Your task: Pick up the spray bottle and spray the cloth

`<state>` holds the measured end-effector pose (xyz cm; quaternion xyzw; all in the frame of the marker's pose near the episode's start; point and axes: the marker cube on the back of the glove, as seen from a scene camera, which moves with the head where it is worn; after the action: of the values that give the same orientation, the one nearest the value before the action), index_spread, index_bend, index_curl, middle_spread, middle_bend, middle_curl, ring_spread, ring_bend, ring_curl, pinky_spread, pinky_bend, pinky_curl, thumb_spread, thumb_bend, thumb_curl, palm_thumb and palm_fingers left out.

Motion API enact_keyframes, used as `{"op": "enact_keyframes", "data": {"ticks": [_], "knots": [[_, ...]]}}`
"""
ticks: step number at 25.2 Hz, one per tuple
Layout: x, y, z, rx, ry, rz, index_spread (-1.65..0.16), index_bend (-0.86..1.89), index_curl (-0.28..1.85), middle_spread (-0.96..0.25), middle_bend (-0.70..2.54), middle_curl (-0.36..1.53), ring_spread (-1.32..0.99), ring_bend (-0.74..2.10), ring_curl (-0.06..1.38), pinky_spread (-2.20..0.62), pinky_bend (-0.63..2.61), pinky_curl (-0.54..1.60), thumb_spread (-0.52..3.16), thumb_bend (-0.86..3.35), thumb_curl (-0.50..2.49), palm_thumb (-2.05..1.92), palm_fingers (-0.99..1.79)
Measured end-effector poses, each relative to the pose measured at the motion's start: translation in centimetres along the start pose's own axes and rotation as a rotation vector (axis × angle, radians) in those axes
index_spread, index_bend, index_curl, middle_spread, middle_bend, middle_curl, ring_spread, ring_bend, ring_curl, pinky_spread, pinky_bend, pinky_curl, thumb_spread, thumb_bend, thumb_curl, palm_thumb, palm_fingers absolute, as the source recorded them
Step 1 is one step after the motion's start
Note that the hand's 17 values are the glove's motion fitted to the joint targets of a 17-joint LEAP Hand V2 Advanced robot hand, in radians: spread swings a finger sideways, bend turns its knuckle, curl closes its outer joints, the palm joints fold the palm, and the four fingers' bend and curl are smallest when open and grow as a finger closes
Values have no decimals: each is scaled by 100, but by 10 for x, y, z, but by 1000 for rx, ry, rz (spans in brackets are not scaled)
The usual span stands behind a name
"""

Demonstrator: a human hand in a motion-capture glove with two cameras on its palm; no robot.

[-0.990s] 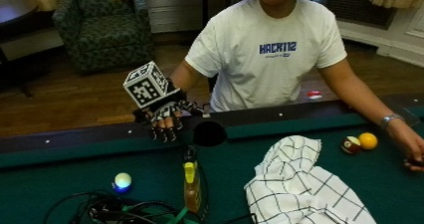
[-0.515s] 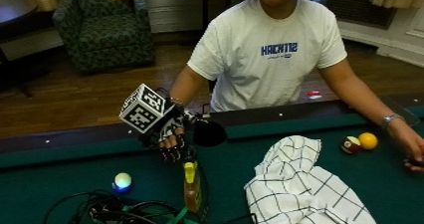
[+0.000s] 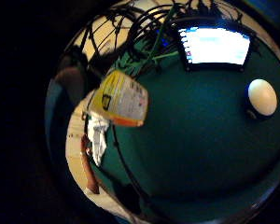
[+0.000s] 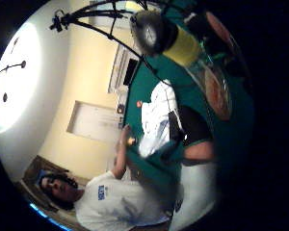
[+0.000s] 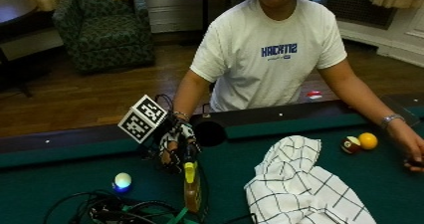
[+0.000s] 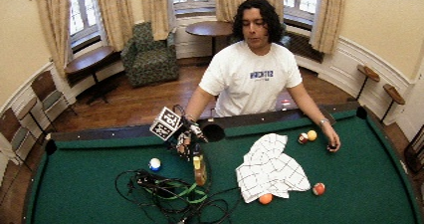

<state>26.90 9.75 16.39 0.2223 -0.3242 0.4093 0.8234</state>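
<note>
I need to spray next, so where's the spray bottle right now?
In the outside view the spray bottle stands on the green felt just below the gloved right hand, left of the checked cloth.

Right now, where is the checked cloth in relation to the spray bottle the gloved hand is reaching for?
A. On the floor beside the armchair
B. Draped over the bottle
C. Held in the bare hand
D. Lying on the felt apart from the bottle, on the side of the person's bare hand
D: the checked cloth lies crumpled on the green felt, clear of the spray bottle that stands under the gloved right hand.
</note>
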Motion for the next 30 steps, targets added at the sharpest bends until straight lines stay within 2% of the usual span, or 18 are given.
{"op": "enact_keyframes", "data": {"ticks": [2, 8, 10, 20, 24, 30], "knots": [[-2, -6, 2, 57, 5, 1, -39, 4, 16, -16, 24, 35, -16, 62, 34, 5, 53, 35, 111, 10, 37, 78, 88], [-8, -14, 7, 143, -4, 10, -35, 9, 18, -19, 27, 38, -19, 60, 37, -12, 60, 38, 105, 10, 41, 88, 107], [-7, -14, 6, 165, -18, 16, -33, 18, 21, -20, 35, 42, -20, 62, 40, -21, 59, 39, 95, 11, 45, 95, 128], [-3, -6, 0, 205, -199, 54, -31, 54, 37, -25, 56, 56, -23, 80, 52, -16, 72, 51, 57, 14, 58, 111, 135], [-3, -3, 1, 181, -182, 66, -30, 63, 43, -26, 67, 62, -24, 88, 56, -15, 78, 56, 43, 13, 61, 111, 129], [-4, -10, 13, 102, -119, 87, -32, 15, 37, -24, 54, 60, -22, 85, 58, -21, 79, 56, 58, 0, 60, 96, 75]]}}
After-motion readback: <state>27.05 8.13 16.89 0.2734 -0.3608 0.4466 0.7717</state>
